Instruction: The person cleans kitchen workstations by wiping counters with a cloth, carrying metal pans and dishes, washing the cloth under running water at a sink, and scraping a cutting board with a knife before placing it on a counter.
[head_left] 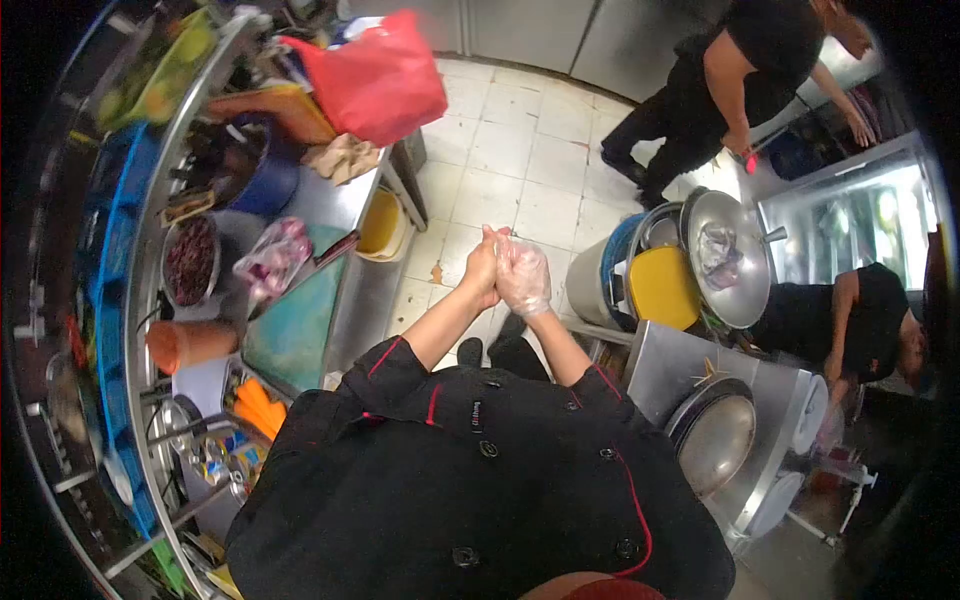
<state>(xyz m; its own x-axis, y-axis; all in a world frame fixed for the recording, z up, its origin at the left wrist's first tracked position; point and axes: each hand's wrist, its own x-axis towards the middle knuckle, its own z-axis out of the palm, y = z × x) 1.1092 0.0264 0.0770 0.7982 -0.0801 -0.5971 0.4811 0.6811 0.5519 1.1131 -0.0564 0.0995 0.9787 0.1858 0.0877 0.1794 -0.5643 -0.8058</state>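
Note:
Both of my hands are raised together in front of my body, above the tiled floor. My left hand (483,268) is bare and closed, its fingers pressed at the edge of the clear plastic glove on the other hand. That glove covers my right hand (522,275), whose fingers are curled in against the left one. Whatever lies between the palms is hidden.
At left, a steel counter holds a teal cutting board (295,315), a knife (335,248), bagged onions (272,262) and a red bag (380,80). Pans (715,435) and a bin (597,280) stand right. Two people (740,70) (850,310) are nearby.

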